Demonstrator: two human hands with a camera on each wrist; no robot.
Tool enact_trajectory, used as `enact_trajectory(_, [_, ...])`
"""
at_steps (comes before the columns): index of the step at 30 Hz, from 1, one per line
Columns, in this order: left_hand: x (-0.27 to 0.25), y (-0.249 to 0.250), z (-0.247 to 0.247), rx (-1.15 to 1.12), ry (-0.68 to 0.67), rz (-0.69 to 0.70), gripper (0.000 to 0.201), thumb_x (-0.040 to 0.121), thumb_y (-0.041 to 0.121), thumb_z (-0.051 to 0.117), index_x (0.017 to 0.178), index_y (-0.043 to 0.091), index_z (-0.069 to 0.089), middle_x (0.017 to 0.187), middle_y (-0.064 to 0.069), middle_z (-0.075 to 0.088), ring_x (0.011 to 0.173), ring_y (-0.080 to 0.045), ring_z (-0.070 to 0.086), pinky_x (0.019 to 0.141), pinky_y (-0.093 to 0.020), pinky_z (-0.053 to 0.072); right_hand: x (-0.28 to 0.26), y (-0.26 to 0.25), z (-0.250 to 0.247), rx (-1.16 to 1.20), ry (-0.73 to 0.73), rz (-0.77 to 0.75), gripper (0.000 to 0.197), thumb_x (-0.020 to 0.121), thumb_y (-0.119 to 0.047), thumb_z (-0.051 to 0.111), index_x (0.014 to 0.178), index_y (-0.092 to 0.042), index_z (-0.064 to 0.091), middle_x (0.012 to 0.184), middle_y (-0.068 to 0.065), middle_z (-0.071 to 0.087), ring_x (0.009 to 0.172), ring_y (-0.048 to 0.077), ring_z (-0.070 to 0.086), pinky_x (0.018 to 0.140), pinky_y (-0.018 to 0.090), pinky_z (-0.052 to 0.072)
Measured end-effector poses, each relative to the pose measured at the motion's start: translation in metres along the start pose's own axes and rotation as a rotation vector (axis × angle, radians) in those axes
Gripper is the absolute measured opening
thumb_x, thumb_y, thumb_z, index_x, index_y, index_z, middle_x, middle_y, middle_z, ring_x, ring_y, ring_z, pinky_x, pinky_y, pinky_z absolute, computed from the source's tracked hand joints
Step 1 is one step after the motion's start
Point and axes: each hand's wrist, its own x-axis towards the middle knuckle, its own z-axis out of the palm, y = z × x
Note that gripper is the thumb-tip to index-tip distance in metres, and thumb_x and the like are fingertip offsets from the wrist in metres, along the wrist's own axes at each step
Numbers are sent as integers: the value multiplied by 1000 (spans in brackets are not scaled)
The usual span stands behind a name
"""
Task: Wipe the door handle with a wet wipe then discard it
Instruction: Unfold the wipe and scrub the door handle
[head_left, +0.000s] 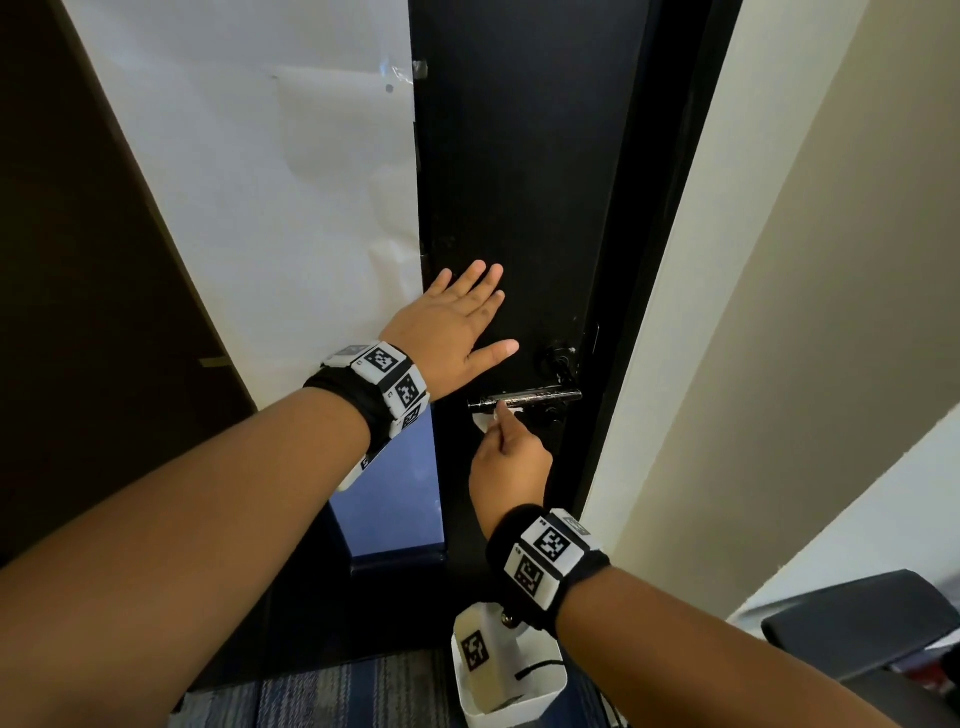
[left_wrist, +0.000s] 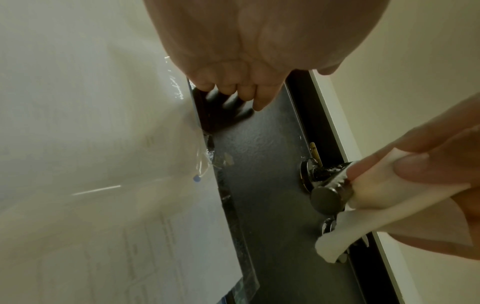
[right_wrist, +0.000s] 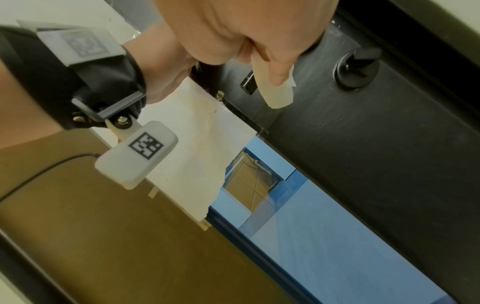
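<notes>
A metal lever door handle sticks out of the black door. My right hand pinches a white wet wipe against the free end of the lever from below. In the left wrist view the wet wipe wraps the round end of the door handle, with my right hand's fingers curled round it. In the right wrist view the wet wipe hangs from under my thumb. My left hand lies flat on the door above and left of the handle, fingers spread.
A thumb-turn lock sits just above the handle. White paper is taped over the door's glass on the left. A black door frame and cream wall stand right. A dark chair is at lower right.
</notes>
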Motion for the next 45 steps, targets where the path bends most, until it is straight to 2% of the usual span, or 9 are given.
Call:
enact_trajectory(5, [-1, 0, 0, -9, -1, 5, 75, 91, 61, 9, 148, 13, 11, 160, -5, -2, 146, -18, -7, 118, -38, -2, -7, -5, 13, 12, -52, -30, 38, 99, -10, 42, 135, -11, 51, 80, 2, 63, 65, 8, 56, 67, 16, 49])
enact_trajectory(8, [-1, -1, 0, -10, -6, 4, 74, 91, 61, 9, 148, 13, 11, 159, -5, -3, 146, -18, -8, 118, -38, -2, -10, -7, 18, -17, -82, -44, 39, 99, -10, 42, 137, -10, 48, 80, 3, 65, 63, 5, 57, 58, 3, 44])
enact_trajectory(12, [-1, -2, 0, -20, -6, 3, 72, 92, 58, 9, 148, 14, 10, 159, -4, -3, 146, -18, -9, 119, -38, -2, -10, -12, 15, 12, -168, -36, 36, 99, -9, 43, 134, -7, 52, 111, 6, 68, 93, 14, 65, 59, -6, 38])
enact_trajectory(15, [-2, -3, -2, -70, -13, 13, 63, 96, 50, 14, 148, 15, 12, 160, -3, -1, 146, -17, -9, 119, -37, -3, -3, -13, 8, 53, -189, -50, 28, 99, -14, 45, 118, -14, 66, 97, 2, 71, 78, 7, 63, 65, 6, 45])
enact_trajectory(19, [-15, -3, -2, -365, -7, -14, 49, 98, 30, 33, 146, 18, 26, 157, -2, 19, 146, -13, 6, 119, -32, 5, 16, -16, -17, 271, -234, 103, 25, 100, -17, 45, 99, -17, 69, 97, 8, 71, 91, 22, 69, 83, 37, 58])
enact_trajectory(24, [-36, 8, -3, -815, 2, -230, 32, 92, 13, 48, 120, 18, 62, 125, -4, 63, 119, -16, 55, 101, -23, 38, 39, -27, -61, 454, -346, 108, 27, 100, -13, 42, 100, -6, 68, 107, 17, 66, 98, 28, 65, 77, 36, 58])
enact_trajectory(31, [-32, 29, -11, -1030, -30, -255, 18, 83, 14, 58, 90, 10, 74, 85, -11, 73, 82, -23, 68, 82, -39, 56, 56, -31, -78, 345, -398, 32, 23, 99, -16, 48, 102, -11, 71, 103, 14, 69, 98, 27, 67, 85, 42, 57])
enact_trajectory(38, [-31, 40, -11, -1101, -116, -356, 19, 86, 17, 61, 90, -1, 68, 84, -18, 72, 71, -17, 71, 71, -30, 59, 58, -36, -81, 126, -349, -121, 22, 96, -17, 53, 106, -13, 72, 105, 3, 69, 96, 10, 62, 72, 16, 48])
enact_trajectory(45, [-34, 51, -12, -1178, -170, -458, 18, 89, 12, 57, 87, -5, 61, 67, -14, 64, 64, -22, 72, 58, -28, 59, 57, -34, -81, 38, -293, -216, 17, 92, -16, 61, 103, -14, 75, 104, -1, 72, 98, 7, 64, 82, 18, 48])
